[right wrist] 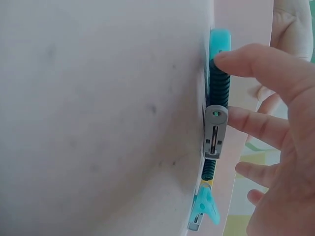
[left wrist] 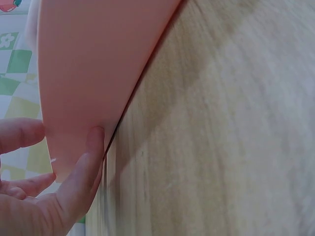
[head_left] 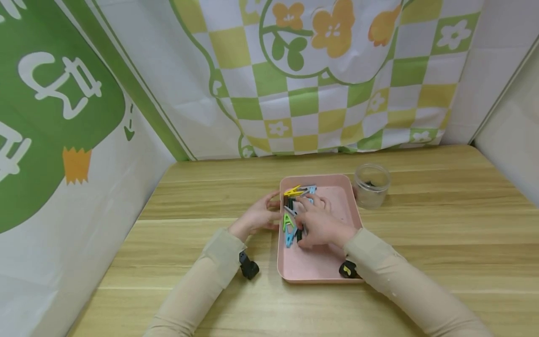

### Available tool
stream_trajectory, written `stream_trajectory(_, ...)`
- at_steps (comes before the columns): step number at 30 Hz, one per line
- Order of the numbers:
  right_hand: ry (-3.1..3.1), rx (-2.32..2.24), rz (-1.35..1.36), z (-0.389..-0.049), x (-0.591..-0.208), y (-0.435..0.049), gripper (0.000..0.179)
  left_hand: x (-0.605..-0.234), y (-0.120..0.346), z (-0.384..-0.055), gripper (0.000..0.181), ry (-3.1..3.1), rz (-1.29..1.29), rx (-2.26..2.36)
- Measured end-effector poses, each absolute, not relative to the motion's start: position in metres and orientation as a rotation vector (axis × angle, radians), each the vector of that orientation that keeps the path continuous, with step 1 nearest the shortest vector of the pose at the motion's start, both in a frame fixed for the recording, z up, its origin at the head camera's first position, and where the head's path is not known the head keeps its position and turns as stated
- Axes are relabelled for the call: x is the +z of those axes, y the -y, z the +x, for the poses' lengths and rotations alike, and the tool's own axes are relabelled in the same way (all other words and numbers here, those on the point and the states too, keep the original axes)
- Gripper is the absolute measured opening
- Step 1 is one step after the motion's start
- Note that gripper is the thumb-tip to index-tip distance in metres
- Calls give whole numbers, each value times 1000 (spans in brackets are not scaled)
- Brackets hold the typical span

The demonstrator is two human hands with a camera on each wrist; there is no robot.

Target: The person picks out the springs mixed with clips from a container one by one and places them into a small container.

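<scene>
Found clips (head_left: 287,221) in tray (head_left: 317,263), bunched inside left wall with dark ribbed pieces (right wrist: 220,91). Saw right hand (head_left: 322,224) over bunch with fingers spread apart, thumb tip on one ribbed piece, forefinger against grey clip (right wrist: 210,118); made out no pinch. Saw left hand (head_left: 260,217) outside tray with fingers apart, tips at rim, thumb flat on wall, probably bracing. Judged clips light, stiff, springy, likely plastic, slightly slick, hard to break; best taken mid-body, thumb opposite forefinger. Judged ribbed pieces light too, ridges good for grip. Read ribbed pieces' long axes as near-to-far along wall, green clip (head_left: 287,218) as legs toward near end, yellow clip (head_left: 294,191) as slanted more crosswise
</scene>
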State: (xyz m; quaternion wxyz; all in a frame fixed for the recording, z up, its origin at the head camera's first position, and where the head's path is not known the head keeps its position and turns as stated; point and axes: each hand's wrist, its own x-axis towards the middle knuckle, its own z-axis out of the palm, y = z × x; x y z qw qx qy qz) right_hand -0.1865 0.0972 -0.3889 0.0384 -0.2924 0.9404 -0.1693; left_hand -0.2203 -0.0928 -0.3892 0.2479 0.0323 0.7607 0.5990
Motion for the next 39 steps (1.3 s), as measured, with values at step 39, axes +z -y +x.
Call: stream_trajectory(39,-2820,-803,-867,-191,-382,-106,25,-388,93,-219,74,-2082,99,1619)
